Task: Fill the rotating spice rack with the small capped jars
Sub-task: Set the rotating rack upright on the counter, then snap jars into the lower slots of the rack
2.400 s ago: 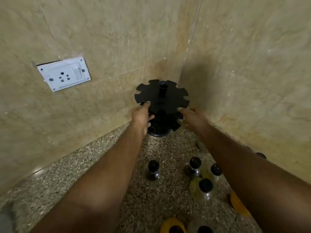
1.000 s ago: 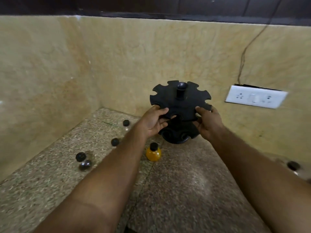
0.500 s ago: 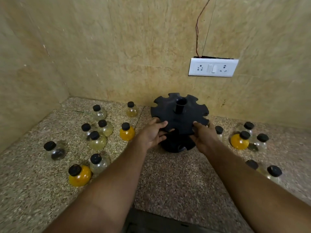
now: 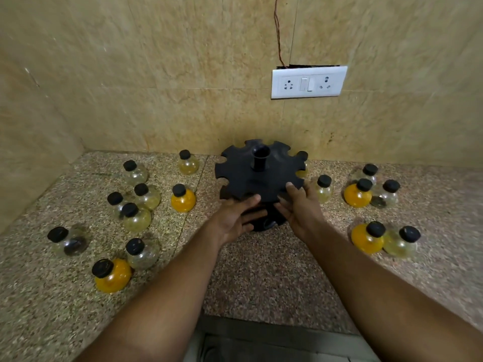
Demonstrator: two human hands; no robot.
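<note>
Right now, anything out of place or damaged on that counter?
Nothing spilled; the jars stand upright, capped. One oddity: an exposed red wire runs up the wall from a dark gap above the socket plate. The rack looks intact.

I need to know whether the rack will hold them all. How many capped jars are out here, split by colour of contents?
orange jars: 4
pale yellow or clear jars: 12, one partly hidden behind the rack
Total: 16
</note>
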